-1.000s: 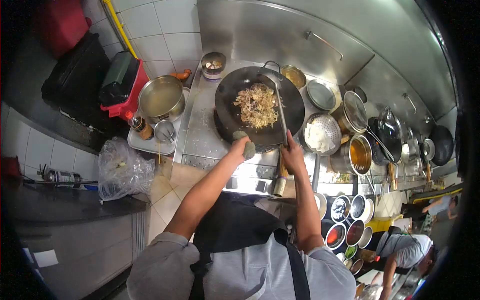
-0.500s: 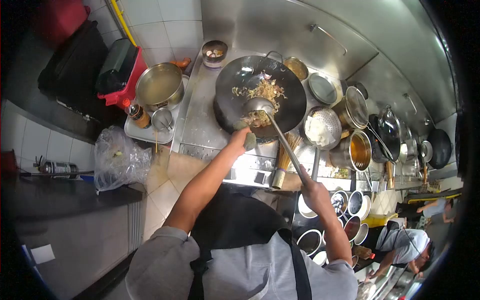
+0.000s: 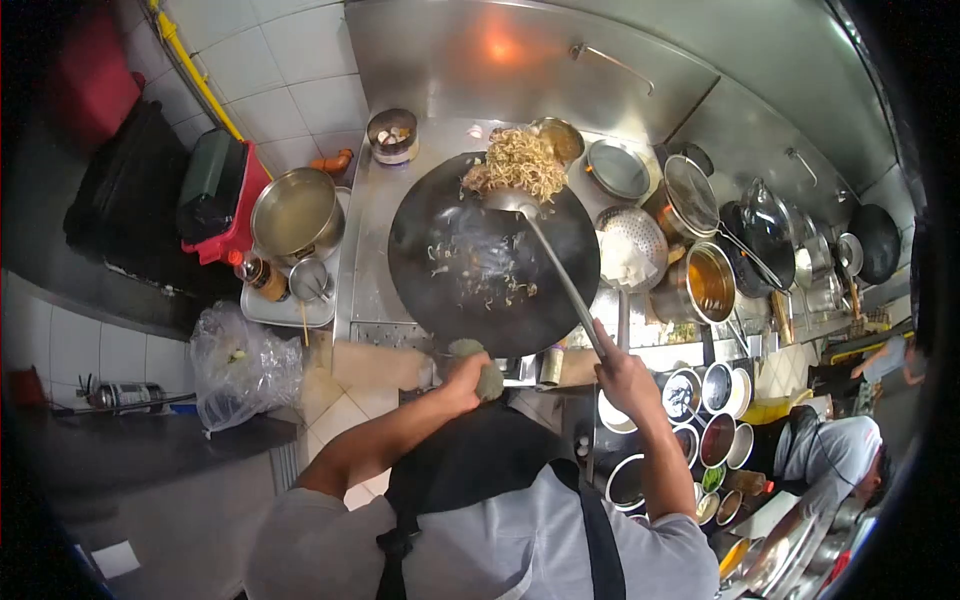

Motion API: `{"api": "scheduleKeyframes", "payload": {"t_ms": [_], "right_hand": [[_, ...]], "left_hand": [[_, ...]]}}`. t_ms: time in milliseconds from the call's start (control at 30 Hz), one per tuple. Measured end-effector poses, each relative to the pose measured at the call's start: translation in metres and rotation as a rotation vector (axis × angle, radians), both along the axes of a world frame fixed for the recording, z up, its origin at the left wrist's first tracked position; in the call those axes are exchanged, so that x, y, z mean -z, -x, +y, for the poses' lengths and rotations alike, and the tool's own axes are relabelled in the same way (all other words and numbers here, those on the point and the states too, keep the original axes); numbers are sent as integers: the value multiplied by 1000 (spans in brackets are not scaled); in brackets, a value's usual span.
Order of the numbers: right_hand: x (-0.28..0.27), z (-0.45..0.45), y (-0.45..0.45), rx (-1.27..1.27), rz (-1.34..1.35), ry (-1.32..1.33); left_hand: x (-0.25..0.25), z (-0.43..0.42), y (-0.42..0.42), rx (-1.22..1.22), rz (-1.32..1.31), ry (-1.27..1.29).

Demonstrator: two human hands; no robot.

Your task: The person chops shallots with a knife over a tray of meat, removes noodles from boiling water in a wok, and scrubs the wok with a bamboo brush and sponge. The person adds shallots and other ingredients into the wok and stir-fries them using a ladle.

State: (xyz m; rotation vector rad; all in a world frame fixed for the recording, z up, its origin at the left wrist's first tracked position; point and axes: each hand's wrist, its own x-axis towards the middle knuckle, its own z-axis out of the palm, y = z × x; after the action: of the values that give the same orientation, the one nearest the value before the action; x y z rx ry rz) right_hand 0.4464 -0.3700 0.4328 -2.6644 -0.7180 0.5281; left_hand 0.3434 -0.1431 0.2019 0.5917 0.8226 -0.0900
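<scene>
My left hand (image 3: 464, 384) is closed around a greenish-grey cloth (image 3: 490, 382) at the near edge of a big black wok (image 3: 430, 290); the grip on the wok is hidden by the cloth and fingers. In my right hand (image 3: 626, 380) is the long handle of a steel ladle (image 3: 562, 268). Its bowl lies inside the wok towards the far rim. Just beyond the bowl, a mass of brown noodles (image 3: 518, 168) is heaped up at the far rim, seemingly in the air. Scattered noodle bits stick to the wok's bottom.
Right of the wok sit a perforated strainer (image 3: 640, 235) with white contents and a pot of orange-brown liquid (image 3: 710, 285). A steel pot (image 3: 296, 215) and a sauce bottle (image 3: 262, 276) stand left. Several ingredient bowls are at lower right, near another person (image 3: 835, 455).
The wok has come nearer to me and tipped, with my left hand lower. The noodles have moved from its middle to the far rim, and the ladle's bowl has gone forward with them.
</scene>
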Motion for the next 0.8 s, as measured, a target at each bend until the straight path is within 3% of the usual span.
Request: {"api": "scheduleKeyframes", "payload": {"t_ms": [67,100,133,200,267,333,433,467,500,600,633,700,733,800], "right_hand": [[-11,-12,11,-7,86,-57],[-18,-13,17,-3,124,-91],[-14,-16,17,-9,120,-93],[-5,-25,20,-132,79,-233],[-12,-12,24,-109,110,-155],[-3,2,24,-57,150,155],[65,-1,19,-96,27,3],[56,6,25,-67,83,-6],[115,-6,26,-66,37,-92],[82,1,58,101,-16,-188],[77,2,64,258,198,-93],[83,-13,95,468,143,-263],[60,-22,114,614,129,-328],[97,-44,150,798,-41,-396]], "left_hand": [[-29,18,-12,-47,-85,48],[14,37,-36,-29,-216,95],[27,47,-63,-84,-218,209],[115,70,-111,86,-392,-277],[34,82,-117,-70,-127,130],[24,87,-120,-86,-99,98],[34,91,-123,-82,-87,136],[1,85,-111,-75,-150,108],[-28,81,-102,-10,-152,46],[-47,70,-75,-52,-207,131],[-62,64,-56,52,-231,88],[-32,76,-27,231,-136,-32],[-13,87,-14,405,-79,-74],[-11,71,16,492,22,-234]]}}
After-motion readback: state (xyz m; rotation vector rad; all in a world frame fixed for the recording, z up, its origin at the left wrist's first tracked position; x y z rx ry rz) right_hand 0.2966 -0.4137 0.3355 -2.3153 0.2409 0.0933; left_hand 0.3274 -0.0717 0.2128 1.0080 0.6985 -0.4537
